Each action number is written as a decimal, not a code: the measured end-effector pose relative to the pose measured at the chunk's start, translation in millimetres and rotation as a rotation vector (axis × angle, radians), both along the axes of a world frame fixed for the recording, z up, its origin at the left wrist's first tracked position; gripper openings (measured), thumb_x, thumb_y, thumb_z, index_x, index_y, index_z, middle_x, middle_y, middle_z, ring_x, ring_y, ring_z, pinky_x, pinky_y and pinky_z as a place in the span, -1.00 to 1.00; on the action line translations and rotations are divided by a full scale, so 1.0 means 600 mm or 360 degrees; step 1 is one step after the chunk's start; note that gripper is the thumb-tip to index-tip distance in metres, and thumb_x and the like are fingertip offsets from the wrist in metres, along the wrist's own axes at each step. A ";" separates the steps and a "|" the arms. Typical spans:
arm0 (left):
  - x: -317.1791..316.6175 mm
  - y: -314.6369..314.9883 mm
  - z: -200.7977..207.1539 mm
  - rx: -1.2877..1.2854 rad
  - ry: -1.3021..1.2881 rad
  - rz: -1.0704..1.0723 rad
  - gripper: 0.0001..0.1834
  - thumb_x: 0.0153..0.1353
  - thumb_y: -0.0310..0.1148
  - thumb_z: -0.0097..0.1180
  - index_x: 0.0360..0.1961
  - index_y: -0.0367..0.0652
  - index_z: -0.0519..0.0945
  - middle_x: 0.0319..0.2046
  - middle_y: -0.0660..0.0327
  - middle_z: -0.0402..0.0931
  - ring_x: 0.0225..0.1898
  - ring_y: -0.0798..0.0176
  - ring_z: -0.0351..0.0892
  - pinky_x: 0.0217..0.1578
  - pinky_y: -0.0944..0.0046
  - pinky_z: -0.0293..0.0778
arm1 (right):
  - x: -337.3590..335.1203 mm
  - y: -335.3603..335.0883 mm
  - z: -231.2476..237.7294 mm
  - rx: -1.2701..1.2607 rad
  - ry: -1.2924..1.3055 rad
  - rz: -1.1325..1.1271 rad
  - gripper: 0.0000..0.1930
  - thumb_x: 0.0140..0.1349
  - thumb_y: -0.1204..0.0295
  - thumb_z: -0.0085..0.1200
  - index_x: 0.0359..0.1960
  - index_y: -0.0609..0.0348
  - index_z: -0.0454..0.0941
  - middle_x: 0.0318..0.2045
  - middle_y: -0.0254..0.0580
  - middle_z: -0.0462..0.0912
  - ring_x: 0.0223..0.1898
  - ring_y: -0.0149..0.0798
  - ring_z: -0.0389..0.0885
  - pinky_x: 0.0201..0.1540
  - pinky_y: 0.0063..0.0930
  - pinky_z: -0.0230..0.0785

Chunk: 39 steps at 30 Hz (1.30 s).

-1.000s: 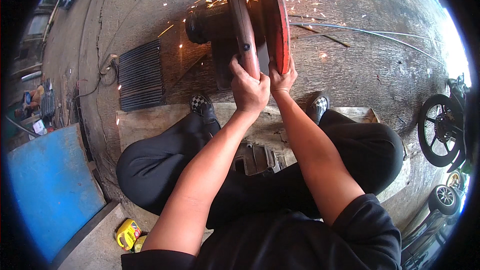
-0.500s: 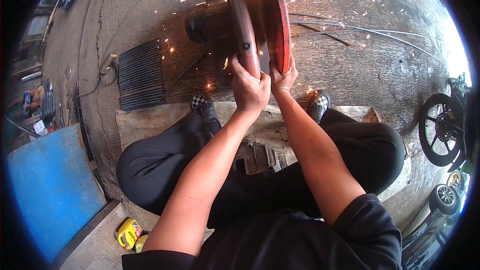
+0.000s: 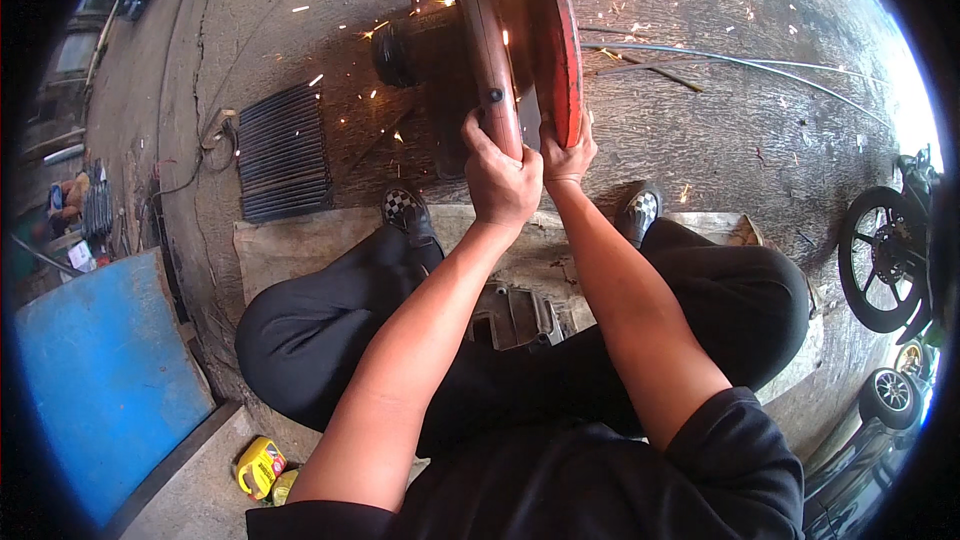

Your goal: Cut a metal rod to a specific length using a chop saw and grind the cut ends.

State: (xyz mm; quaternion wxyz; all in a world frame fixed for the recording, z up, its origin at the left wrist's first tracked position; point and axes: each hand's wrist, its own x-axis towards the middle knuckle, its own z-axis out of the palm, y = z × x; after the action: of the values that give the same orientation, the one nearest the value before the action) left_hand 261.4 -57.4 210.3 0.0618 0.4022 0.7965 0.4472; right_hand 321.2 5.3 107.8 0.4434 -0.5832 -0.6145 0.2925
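Note:
A chop saw (image 3: 440, 50) with a dark motor stands on the floor ahead of me, throwing orange sparks. My left hand (image 3: 502, 178) is wrapped around the lower end of its reddish-brown handle (image 3: 490, 65). Just beside it, my right hand (image 3: 569, 157) grips the lower end of the saw's round guard (image 3: 568, 70), which has a worn red rim. The two hands touch or nearly touch at the thumbs. Whatever is being cut is hidden behind the handle and guard.
Dark rods bundled side by side (image 3: 285, 150) lie left of the saw; long thin rods (image 3: 720, 58) stretch away right. Between my legs sits a grey metal casting (image 3: 515, 315). A blue panel (image 3: 110, 370) and yellow bottle (image 3: 260, 467) are at left, a motorcycle wheel (image 3: 882, 260) at right.
The spark pattern has shifted, with bright sparks now beside the motor. My hands and the saw hold almost the same position.

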 end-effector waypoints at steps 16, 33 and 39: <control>0.000 0.000 -0.006 -0.0031 -0.0042 -0.0013 -0.33 -0.10 -0.54 0.07 0.08 -0.29 0.11 -0.36 -0.25 0.48 -0.32 -0.29 0.53 -0.32 -0.07 0.46 | 0.002 0.001 0.000 -0.0051 -0.0042 -0.0014 -0.52 -0.02 0.27 0.13 -0.01 0.14 0.43 -0.23 0.06 0.58 -0.24 0.12 0.56 -0.20 -0.18 0.41; 0.004 -0.008 -0.047 0.0008 -0.0014 -0.0026 -0.31 -0.14 -0.54 0.08 0.08 -0.39 0.12 -0.15 -0.26 0.35 -0.10 -0.28 0.41 -0.09 -0.06 0.33 | 0.009 -0.006 -0.013 -0.0138 -0.0006 0.0037 -0.54 0.01 0.23 0.11 -0.02 0.08 0.43 -0.27 0.07 0.59 -0.22 0.17 0.54 -0.20 -0.11 0.39; -0.002 0.010 0.001 0.0043 -0.0358 -0.0088 -0.06 -0.13 -0.61 0.04 0.31 -0.35 -0.15 0.24 -0.24 0.02 0.27 -0.18 0.06 0.26 0.10 0.03 | -0.005 -0.013 0.046 -0.0624 0.0204 -0.0201 -0.53 -0.03 0.14 0.14 -0.09 0.11 0.53 -0.30 0.07 0.61 -0.17 0.07 0.57 -0.01 -0.17 0.31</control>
State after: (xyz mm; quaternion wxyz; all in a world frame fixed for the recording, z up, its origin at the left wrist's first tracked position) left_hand 260.3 -51.2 210.7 0.1576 0.3720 0.7671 0.4983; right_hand 318.0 -2.3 135.7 0.3770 -0.6758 -0.4787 0.4148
